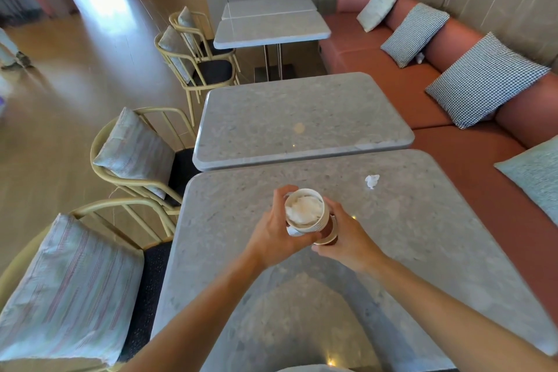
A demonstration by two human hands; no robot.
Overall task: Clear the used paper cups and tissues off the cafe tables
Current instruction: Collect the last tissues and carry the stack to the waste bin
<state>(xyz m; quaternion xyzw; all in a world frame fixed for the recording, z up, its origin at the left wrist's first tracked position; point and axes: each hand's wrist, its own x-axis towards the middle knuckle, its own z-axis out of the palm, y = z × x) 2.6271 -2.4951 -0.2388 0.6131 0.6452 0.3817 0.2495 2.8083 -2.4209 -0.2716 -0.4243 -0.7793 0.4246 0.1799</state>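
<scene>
Speckled grey stone surface [422,251], round paper cup [305,211] stuffed with white tissue, left hand [271,235] fingers curled round it, right hand [347,235] gripping brown cup [327,234], crumpled tissue [372,181] at two o'clock

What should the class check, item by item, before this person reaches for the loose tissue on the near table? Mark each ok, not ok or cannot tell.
1. Left hand grips the cup stuffed with tissue: ok.
2. Right hand grips the second cup, partly hidden behind the first: ok.
3. A hand is free to pick up: not ok, both hold cups.
4. Crumpled tissue lies in the open on the near table: ok.
5. Stuffed cup has room for more: cannot tell.
6. Second cup is empty: cannot tell.
</scene>
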